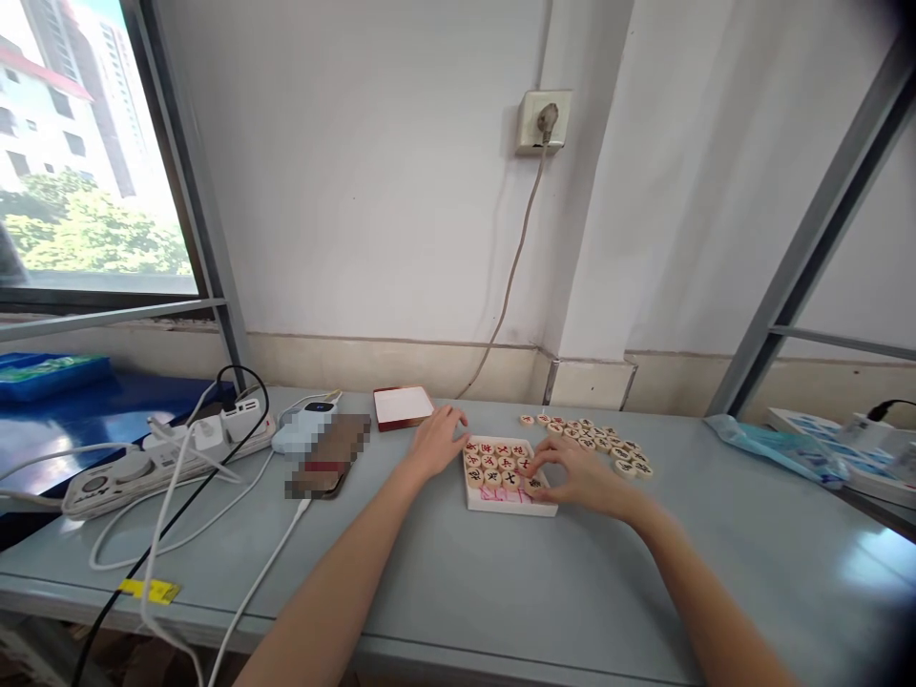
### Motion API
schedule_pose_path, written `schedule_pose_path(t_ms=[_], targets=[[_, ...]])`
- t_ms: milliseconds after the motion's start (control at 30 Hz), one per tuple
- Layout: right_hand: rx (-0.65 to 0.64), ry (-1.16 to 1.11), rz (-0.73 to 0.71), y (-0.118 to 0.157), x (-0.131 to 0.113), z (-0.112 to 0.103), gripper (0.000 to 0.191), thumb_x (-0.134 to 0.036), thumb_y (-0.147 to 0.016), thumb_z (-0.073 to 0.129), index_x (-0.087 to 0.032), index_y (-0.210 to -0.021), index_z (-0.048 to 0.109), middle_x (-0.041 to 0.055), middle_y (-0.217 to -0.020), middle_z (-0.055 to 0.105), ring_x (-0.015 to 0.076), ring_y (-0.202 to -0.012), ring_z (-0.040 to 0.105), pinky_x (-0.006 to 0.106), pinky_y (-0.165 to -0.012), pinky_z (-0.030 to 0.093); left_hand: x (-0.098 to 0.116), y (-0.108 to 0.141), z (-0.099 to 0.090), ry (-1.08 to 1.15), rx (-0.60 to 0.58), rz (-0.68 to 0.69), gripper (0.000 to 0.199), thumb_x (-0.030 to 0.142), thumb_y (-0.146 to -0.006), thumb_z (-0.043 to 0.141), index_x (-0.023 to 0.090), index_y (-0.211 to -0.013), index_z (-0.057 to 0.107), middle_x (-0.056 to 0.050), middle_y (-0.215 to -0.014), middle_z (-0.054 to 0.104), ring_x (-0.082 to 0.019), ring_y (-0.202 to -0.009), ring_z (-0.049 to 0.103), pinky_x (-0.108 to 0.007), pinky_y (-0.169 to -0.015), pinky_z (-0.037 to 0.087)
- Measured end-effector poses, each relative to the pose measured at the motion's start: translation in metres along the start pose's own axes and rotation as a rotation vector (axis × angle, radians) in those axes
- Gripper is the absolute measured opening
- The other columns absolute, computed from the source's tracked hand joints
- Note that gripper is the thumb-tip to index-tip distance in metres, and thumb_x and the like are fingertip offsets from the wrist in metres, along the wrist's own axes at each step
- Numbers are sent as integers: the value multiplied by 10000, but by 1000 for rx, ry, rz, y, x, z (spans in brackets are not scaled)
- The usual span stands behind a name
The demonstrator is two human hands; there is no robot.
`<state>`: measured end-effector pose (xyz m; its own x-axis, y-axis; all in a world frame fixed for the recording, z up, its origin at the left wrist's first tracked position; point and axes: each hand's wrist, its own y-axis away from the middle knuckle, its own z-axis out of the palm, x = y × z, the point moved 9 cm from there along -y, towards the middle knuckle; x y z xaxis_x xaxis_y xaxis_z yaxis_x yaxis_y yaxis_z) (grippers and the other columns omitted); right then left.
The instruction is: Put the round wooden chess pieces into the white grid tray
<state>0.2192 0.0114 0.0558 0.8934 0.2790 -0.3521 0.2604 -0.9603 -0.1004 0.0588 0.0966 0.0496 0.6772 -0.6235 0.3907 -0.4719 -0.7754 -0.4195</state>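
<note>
The fingers (pixel 538 448) of the right hand (pixel 583 475) bend over round wood chess pieces (pixel 499 465) with red and black marks, packed in a white tray (pixel 510 508). I can't tell if they grip one. The left hand (pixel 440 442) lies open beside the tray. More pieces (pixel 588 437) sit in a heap just behind it on the gray table (pixel 429 596).

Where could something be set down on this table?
Bare tabletop lies in front of the tray, and right of the loose chess pieces, up to the blue packet. Crowded: the power strip and phone, with cables, and the tray under both hands.
</note>
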Motion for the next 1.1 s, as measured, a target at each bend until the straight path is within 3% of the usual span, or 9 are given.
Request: schedule_pose_path(t_ms=[67, 133, 267, 533, 600, 700, 833, 967, 1100], targets=[[-1, 46, -3, -1, 2, 4, 266, -522, -712, 568, -308, -846, 652, 21, -1014, 551, 244, -1053, 459, 402, -917, 328, -12, -2, -12, -51, 85, -103, 224, 355, -849, 412, 221, -941, 566, -46, -947, 595, -201, -948, 529, -303, -808, 385], [12, 65, 2, -2, 5, 5, 218, -451, -711, 576, -297, -855, 631, 18, -1009, 546, 237, -1046, 460, 390, -902, 338, -20, -3, -17, -66, 85, -188, 276, 384, -850, 388, 205, -781, 587, -41, -775, 604, -202, -816, 552, -295, -723, 378], [55, 84, 52, -3, 11, 3, 112, -334, -703, 555, -259, -778, 588, 12, -941, 541, 227, -1030, 463, 361, -865, 357, -21, -3, -1, 63, -128, -199, 487, 481, -832, 367, 179, -507, 568, -21, -521, 522, -160, -575, 509, -274, -602, 336], [42, 60, 71, -4, 11, 1, 171, -336, -736, 503, -272, -740, 662, 14, -887, 584, 201, -872, 521, 347, -797, 379, -14, 5, 32, 310, -450, -115, 413, 450, -757, 462, 135, -626, 695, 16, -447, 485, -95, -478, 399, -224, -517, 300], [134, 44, 109, -3, 22, -10, 232, -386, -781, 461, -282, -803, 667, 21, -931, 598, 206, -882, 529, 358, -795, 387, -14, 8, 40, 380, -537, -122, 392, 399, -761, 436, 127, -657, 698, 25, -415, 451, -86, -447, 371, -216, -502, 298], [313, 215, 305, 4, 57, -28, 294, -374, -838, 388, -289, -934, 652, 45, -1100, 584, 239, -998, 507, 430, -849, 370, -14, 11, 47, 453, -606, -132, 372, 361, -755, 420, 119, -655, 685, 24, -407, 457, -79, -424, 356, -209, -478, 287], [286, 545, 521, 11, 98, -20, 400, -275, -866, 342, -261, -1232, 505, 74, -1354, 427, 271, -1224, 360, 525, -923, 326, -11, 15, 51, 477, -676, -161, 367, 343, -752, 402, 119, -608, 654, 21, -410, 461, -74, -394, 320, -211, -437, 251], [171, 634, 580, 10, 113, -3, 462, -287, -896, 292, -206, -1344, 368, 58, -1476, 220, 255, -1343, 163, 596, -989, 236, -9, 11, 44, 377, -559, -157, 361, 320, -747, 397, 130, -556, 637, 7, -441, 496, -83, -435, 389, -208, -475, 298], [152, 716, 546, 9, 108, -3, 410, -298, -897, 306, -184, -1255, 470, 72, -1454, 268, 264, -1345, 142, 636, -984, 201, -16, 6, 34, 177, -363, -236, 332, 286, -744, 401, 153, -562, 645, -2, -487, 545, -109, -491, 470, -224, -510, 315]])
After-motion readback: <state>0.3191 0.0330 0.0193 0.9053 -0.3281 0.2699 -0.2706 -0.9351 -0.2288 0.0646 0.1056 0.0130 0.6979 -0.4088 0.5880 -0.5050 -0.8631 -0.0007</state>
